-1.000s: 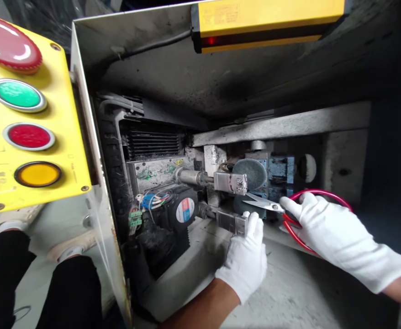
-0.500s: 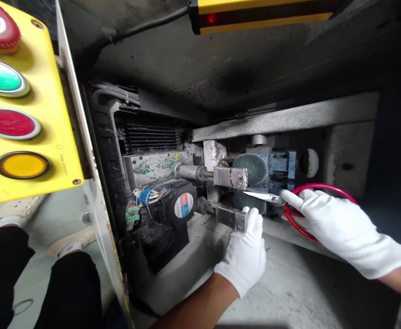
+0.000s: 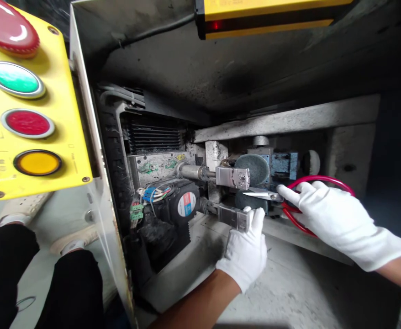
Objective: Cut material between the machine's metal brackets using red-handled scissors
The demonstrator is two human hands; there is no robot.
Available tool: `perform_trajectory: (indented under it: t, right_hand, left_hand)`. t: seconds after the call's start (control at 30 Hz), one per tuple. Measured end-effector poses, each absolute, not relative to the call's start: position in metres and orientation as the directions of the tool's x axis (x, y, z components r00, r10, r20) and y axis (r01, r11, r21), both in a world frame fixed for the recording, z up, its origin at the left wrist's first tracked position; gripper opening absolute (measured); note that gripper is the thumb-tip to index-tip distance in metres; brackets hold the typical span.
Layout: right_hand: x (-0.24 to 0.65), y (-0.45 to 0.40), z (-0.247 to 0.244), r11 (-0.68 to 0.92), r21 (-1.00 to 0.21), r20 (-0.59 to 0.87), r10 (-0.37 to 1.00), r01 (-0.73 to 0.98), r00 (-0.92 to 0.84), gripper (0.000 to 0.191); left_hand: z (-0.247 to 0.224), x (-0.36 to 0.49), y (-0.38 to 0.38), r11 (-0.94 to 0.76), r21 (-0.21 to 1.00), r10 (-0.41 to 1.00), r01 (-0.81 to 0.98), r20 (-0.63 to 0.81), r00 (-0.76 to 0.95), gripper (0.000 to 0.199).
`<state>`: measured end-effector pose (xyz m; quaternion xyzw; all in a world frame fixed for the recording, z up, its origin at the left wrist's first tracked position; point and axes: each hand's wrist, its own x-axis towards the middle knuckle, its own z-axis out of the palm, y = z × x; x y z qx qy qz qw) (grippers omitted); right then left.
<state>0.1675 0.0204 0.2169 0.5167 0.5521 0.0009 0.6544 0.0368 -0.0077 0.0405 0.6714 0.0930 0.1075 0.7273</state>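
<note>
White-gloved, my right hand point(image 3: 334, 217) is closed on a pair of scissors point(image 3: 310, 179) with red loop handles. Their blades point left, slightly parted, close to the end of the upper metal block point(image 3: 232, 177). Below, my left hand point(image 3: 244, 256), also gloved in white, has its fingers round the right end of the lower metal block point(image 3: 228, 216); the thumb is mostly hidden. Behind the blocks are a round grey-green pad point(image 3: 252, 168) and a second dark pad point(image 3: 246, 199), partly covered by the blades and the left hand.
A yellow button panel point(image 3: 66, 137) stands at the left beside a metal door edge point(image 3: 99, 151). A black motor point(image 3: 173, 205) with loose wires sits left of the blocks. Overhead runs a yellow sensor bar point(image 3: 272, 23). A pale beam point(image 3: 289, 123) crosses behind.
The scissors' blades have parted a little and the right hand has risen slightly. The left hand stays at the lower block. The whole view has shifted a little.
</note>
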Motion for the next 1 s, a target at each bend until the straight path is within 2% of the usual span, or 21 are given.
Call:
perform_trajectory:
  t: [0.2, 0.47, 0.63, 0.83, 1.0]
  right_hand:
    - [0.173, 0.019, 0.221, 0.5, 0.648, -0.742, 0.583, 0.574, 0.33, 0.03]
    - [0.175, 0.013, 0.228, 0.263, 0.673, -0.699, 0.532, 0.692, 0.478, 0.033]
    - [0.164, 0.02, 0.228, 0.352, 0.7, -0.689, 0.56, 0.622, 0.46, 0.042]
    - [0.165, 0.018, 0.219, 0.424, 0.669, -0.729, 0.534, 0.61, 0.429, 0.046]
    - [0.171, 0.007, 0.215, 0.42, 0.688, -0.713, 0.541, 0.592, 0.446, 0.048]
  left_hand:
    - [0.042, 0.036, 0.001, 0.057, 0.997, 0.257, -0.051, 0.035, 0.966, 0.062]
    - [0.042, 0.036, 0.003, 0.05, 0.998, 0.227, -0.031, 0.019, 0.974, 0.063]
    - [0.04, 0.036, 0.002, 0.044, 0.998, 0.24, -0.043, 0.031, 0.97, 0.06]
    - [0.037, 0.038, -0.006, 0.03, 0.999, 0.24, -0.035, 0.027, 0.97, 0.059]
    - [0.037, 0.039, -0.01, 0.023, 0.999, 0.25, -0.036, 0.029, 0.968, 0.059]
